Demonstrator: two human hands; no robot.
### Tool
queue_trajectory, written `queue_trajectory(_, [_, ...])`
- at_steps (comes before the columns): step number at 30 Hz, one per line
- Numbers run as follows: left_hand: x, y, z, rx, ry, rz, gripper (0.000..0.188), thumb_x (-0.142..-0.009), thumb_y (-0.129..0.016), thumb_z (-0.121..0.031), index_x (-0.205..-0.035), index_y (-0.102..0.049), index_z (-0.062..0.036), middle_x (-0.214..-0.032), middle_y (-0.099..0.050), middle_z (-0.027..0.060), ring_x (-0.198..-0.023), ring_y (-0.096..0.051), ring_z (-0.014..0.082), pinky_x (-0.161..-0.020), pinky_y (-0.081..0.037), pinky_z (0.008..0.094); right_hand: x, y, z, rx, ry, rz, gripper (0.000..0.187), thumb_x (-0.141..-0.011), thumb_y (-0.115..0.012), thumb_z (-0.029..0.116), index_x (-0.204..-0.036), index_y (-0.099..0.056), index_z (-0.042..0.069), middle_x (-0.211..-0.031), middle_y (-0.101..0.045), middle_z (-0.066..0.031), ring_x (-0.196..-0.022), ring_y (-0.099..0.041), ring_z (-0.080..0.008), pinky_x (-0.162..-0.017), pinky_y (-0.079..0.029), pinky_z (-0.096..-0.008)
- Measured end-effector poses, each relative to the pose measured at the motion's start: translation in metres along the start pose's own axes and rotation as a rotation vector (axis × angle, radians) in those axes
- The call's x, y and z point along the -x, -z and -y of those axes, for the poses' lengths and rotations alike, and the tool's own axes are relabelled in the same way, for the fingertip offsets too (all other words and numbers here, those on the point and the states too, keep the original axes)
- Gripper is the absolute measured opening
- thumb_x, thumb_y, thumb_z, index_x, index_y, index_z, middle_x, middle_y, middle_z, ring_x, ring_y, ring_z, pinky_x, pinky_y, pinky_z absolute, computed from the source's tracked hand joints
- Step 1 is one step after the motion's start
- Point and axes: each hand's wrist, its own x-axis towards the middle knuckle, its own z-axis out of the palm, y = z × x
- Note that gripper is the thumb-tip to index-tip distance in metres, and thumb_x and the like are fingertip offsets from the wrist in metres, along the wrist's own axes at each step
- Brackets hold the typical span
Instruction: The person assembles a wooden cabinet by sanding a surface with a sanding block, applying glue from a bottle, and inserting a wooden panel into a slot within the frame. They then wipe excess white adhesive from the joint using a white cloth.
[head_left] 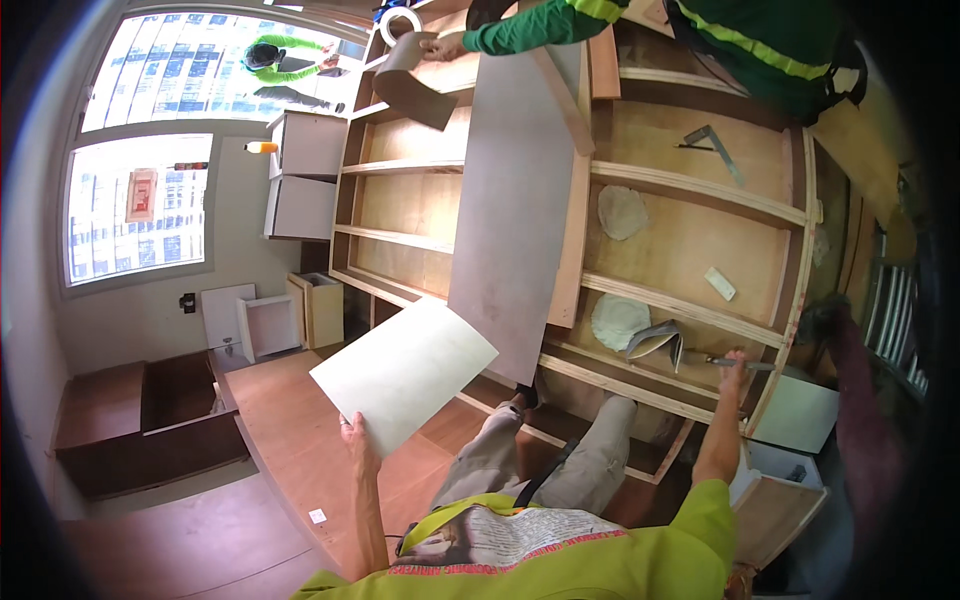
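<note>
My left hand [356, 436] grips the lower left edge of a pale, flat rectangular sheet [405, 375], with fingers closed on it. The sheet is tilted above a brown wooden surface [290, 400]. My right hand [735, 370] is closed around a slim grey tool [758, 366] over the lower right of a large wooden frame [690, 285]; its exact kind is too small to tell. Left of that hand, a folded grey sheet of sandpaper or similar [658, 343] stands beside a round whitish pad [618, 320]. A long grey board [515, 190] lies across the frame.
Across from me, a co-worker's hand [445, 46] holds a curved brown sheet [412, 88] near a tape roll [402, 22]. A metal square [715, 150], another round pad [623, 213] and a small white block [720, 284] lie inside the frame. Windows and cabinets stand left.
</note>
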Motion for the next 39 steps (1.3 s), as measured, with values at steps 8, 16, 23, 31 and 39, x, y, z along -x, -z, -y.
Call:
queue_trajectory(8, [-0.019,0.017,0.009,0.033,0.029,-0.061,0.042,-0.097,-0.049,-0.012,-0.136,-0.036,-0.0027,-0.12,-0.056,0.0108,-0.102,-0.056,0.0208,-0.09,-0.047,0.0369,0.152,-0.054,-0.003,0.638,0.65,-0.019,0.041,-0.098,-0.049,0.035,-0.103,-0.062,-0.003,-0.09,-0.066,-0.0121,-0.087,-0.062,-0.0237,-0.081,-0.046,-0.0369])
queue_trajectory(16, [-0.081,0.063,0.026,0.175,0.005,-0.114,0.042,-0.097,-0.047,-0.011,-0.136,-0.036,0.0004,-0.12,-0.055,0.0128,-0.106,-0.055,0.0218,-0.093,-0.045,0.0363,0.271,-0.102,-0.014,0.651,0.704,0.079,0.04,-0.099,-0.045,0.031,-0.107,-0.062,-0.004,-0.097,-0.066,-0.015,-0.092,-0.062,-0.0263,-0.085,-0.046,-0.0379])
queue_trajectory(23, [-0.205,0.105,0.049,0.245,-0.053,-0.274,0.045,-0.096,-0.045,-0.009,-0.138,-0.035,0.0035,-0.124,-0.054,0.0145,-0.108,-0.055,0.0221,-0.093,-0.043,0.0344,0.396,-0.163,-0.057,0.722,0.706,0.064,0.038,-0.099,-0.046,0.028,-0.109,-0.061,-0.005,-0.105,-0.065,-0.0168,-0.099,-0.061,-0.026,-0.089,-0.045,-0.0371])
queue_trajectory(31, [-0.375,0.195,0.073,0.129,-0.188,-0.275,0.042,-0.096,-0.047,-0.012,-0.133,-0.042,0.0074,-0.121,-0.057,0.0161,-0.106,-0.056,0.0209,-0.091,-0.043,0.0322,0.55,-0.27,-0.173,0.941,0.719,0.055,0.037,-0.1,-0.047,0.029,-0.109,-0.063,-0.003,-0.105,-0.065,-0.0139,-0.098,-0.062,-0.0235,-0.089,-0.046,-0.0349])
queue_trajectory(39, [-0.403,0.259,0.072,0.163,-0.066,-0.478,0.044,-0.096,-0.053,-0.016,-0.13,-0.046,0.0101,-0.113,-0.062,0.0199,-0.099,-0.06,0.0248,-0.09,-0.046,0.0339,0.681,-0.424,-0.255,1.232,0.911,0.656,0.029,-0.099,-0.048,0.022,-0.113,-0.062,0.001,-0.103,-0.065,-0.0113,-0.098,-0.059,-0.0208,-0.089,-0.045,-0.032])
